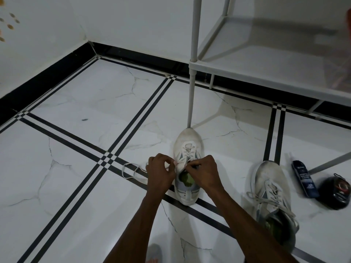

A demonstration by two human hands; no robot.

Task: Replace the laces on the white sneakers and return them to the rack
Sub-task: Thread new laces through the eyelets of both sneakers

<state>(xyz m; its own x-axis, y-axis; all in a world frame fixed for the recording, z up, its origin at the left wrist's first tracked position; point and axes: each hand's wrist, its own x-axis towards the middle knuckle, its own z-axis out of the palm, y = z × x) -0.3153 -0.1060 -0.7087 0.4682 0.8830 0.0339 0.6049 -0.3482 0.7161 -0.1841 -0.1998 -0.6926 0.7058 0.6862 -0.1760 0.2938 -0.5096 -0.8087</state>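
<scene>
A white sneaker [188, 141] stands on the floor with its toe against the rack leg. My left hand [160, 172] pinches the sneaker's left eyelet flap and lace. My right hand [203, 172] pinches the lace over the tongue. Only the eyelets nearest the toe are laced; the slack white lace [133, 170] trails in loops on the tiles to the left. The second white sneaker [273, 194] lies to the right, laced, with its lace ends loose.
The white shoe rack [275, 73] stands at the upper right, its lowest shelf bare. A dark blue cleaner bottle [304, 178] and a round black tin [335, 192] lie right of the second sneaker. White tiles with black lines cover the floor.
</scene>
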